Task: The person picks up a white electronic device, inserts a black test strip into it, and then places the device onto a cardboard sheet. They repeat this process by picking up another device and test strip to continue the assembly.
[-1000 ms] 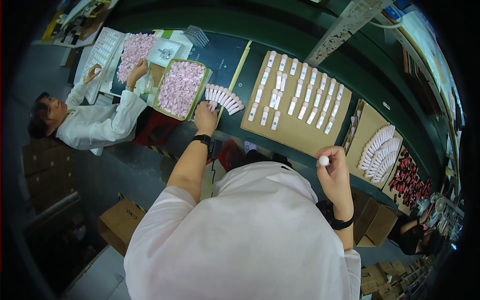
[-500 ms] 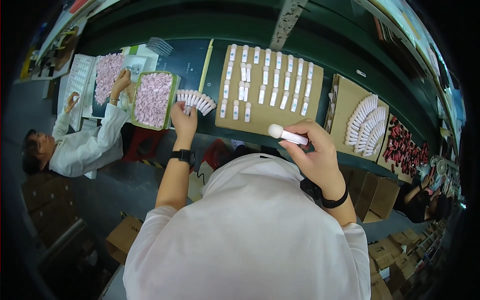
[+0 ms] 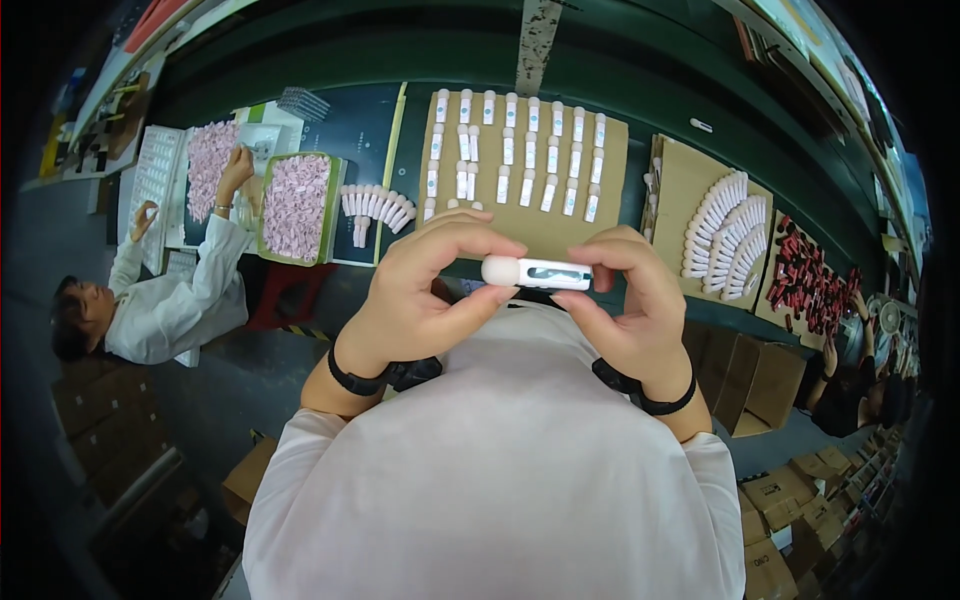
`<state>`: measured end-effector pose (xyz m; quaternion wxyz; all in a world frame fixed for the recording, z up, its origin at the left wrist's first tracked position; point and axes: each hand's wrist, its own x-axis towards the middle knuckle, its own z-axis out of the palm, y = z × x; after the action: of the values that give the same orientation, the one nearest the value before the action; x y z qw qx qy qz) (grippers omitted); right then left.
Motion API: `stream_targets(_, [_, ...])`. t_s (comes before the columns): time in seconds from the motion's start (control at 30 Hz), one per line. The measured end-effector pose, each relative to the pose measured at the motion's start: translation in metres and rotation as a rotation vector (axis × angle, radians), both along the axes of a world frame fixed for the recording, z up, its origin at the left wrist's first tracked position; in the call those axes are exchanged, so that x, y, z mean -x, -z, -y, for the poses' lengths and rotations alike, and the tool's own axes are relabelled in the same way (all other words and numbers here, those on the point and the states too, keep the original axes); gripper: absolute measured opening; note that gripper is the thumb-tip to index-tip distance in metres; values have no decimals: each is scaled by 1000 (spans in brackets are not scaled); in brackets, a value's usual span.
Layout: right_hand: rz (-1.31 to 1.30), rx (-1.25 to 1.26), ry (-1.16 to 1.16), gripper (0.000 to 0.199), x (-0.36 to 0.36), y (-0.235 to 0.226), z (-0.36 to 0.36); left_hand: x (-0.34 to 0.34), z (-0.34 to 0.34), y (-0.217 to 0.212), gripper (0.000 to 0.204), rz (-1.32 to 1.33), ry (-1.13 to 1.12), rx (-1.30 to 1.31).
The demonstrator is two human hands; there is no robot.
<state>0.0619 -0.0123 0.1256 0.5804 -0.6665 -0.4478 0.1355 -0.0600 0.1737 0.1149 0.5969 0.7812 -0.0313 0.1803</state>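
Between my hands, level over the table's near edge, lies a small white wand-shaped device (image 3: 548, 273) with a round pale-pink head and a dark oblong opening in its upturned side. My left hand (image 3: 430, 285) pinches it by the head end, thumb below and forefinger above. At the other end, the fingertips and thumb of my right hand (image 3: 635, 305) grip the body. Just beyond my hands is a cardboard sheet (image 3: 490, 215) bearing rows of similar devices, each with a small blue mark; my left hand hides part of the nearest row.
A fanned group of devices (image 3: 375, 205) lies left, beside a green tray (image 3: 330, 215) of small pink parts. Another board (image 3: 680, 170) at right carries curved rows of devices, near a pile of red-and-black parts (image 3: 805, 280). A co-worker (image 3: 170, 290) sits at the left.
My left hand has left the fanned group and come right to take the device's head end. My right hand stays on the device, now turned so the dark opening shows.
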Motion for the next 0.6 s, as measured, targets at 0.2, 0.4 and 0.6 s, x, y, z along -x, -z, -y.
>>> stream_targets(0.2, [6, -26, -38, 29, -6, -3, 16, -10, 12, -12, 32, 27, 40, 6])
stream_targets(0.4, [47, -54, -42, 29, -9, -6, 22, -21, 18, -18, 30, 91, 95, -71])
stream_targets(0.6, [67, -71, -30, 29, -12, -5, 27, -26, 23, -18, 28, 110, 88, -78])
